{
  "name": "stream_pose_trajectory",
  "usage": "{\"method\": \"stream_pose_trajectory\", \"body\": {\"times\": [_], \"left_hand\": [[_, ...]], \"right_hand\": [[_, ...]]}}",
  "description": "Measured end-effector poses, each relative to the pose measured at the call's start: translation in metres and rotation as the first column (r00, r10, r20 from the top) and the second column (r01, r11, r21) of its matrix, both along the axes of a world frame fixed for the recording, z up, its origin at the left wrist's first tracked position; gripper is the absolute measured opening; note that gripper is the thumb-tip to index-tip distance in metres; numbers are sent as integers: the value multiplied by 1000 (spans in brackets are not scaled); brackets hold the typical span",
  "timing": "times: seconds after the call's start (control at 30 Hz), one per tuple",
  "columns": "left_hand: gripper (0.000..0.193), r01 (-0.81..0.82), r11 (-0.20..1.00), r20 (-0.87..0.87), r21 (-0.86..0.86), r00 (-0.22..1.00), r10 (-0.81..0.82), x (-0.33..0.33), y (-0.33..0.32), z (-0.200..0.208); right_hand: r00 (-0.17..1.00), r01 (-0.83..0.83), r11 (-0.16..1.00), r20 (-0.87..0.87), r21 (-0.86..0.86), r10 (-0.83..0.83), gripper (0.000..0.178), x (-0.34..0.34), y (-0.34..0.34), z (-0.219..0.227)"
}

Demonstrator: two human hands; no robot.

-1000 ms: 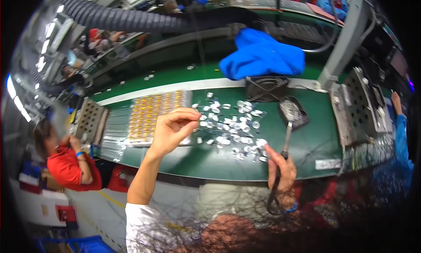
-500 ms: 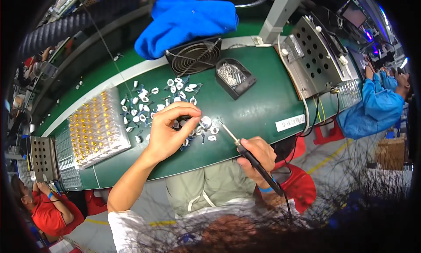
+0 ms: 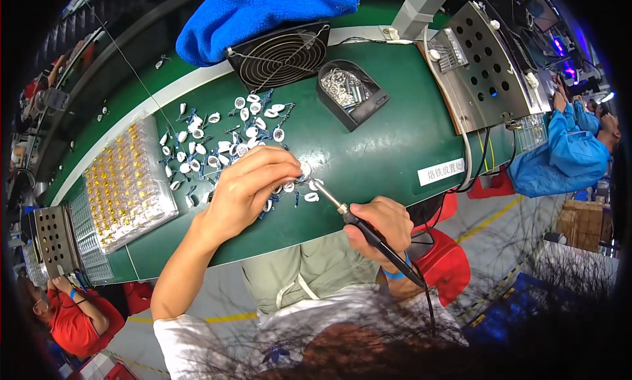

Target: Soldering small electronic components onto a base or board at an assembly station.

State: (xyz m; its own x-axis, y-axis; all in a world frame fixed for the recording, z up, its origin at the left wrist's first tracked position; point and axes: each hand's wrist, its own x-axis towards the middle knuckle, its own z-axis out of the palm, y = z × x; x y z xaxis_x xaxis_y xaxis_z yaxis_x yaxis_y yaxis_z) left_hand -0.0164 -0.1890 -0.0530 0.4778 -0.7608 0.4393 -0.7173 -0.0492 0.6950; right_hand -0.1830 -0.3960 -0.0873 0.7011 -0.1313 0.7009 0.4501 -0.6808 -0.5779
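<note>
My left hand [image 3: 249, 182] is closed, its thumb and fingers pinching a small white oval piece [image 3: 305, 170] just above the green bench. In my right hand [image 3: 383, 225] is a soldering iron [image 3: 374, 240] with a black handle, held like a pen. Its metal tip reaches up and left to the small white pieces beside my left fingertips; whether it touches one I cannot tell. Many more white oval pieces with dark blue wires or tails [image 3: 197, 134] lie scattered beyond and beside my left hand. Some of them are hidden under that hand.
Behind the scattered pieces stands a black fan [image 3: 282, 58], with a blue towel [image 3: 263, 18] over it. A black bin [image 3: 378, 98] holds metal parts. At left lies a clear tray [image 3: 125, 182] of gold-coloured pieces; at right, a perforated metal box [image 3: 484, 70]. Co-workers sit on both sides.
The iron's tip has moved left and down, closer to the pieces at my left fingertips. My left fingers have drawn together more. The whole view has shifted slightly.
</note>
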Motion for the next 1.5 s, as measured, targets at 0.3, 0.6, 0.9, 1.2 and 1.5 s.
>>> {"method": "stream_pose_trajectory", "body": {"times": [0.3, 0.6, 0.9, 1.2, 1.5], "left_hand": [[21, -8, 1000, 17, -7, 1000, 9, -2, -1, 0], [21, -28, 1000, 14, -5, 999, 28, -3, -1, -1], [21, -31, 999, 12, 7, 999, 31, -3, -1, -2], [21, -24, 1000, 20, 13, 1000, 24, -3, -1, 0], [22, -29, 999, -159, 37, 987, 35, -5, 1, 4]], "right_hand": [[997, -75, 995, 27, -62, 76, 34, 3, -1, -1], [998, -58, 993, 14, -99, 60, 37, 2, -1, -1], [997, -74, 991, -11, -111, 73, 39, 0, -2, -1], [999, -40, 998, 2, -41, 40, 37, -3, -3, -5], [1000, -4, 1000, -10, -2, 4, 35, -8, -5, -5]]}}
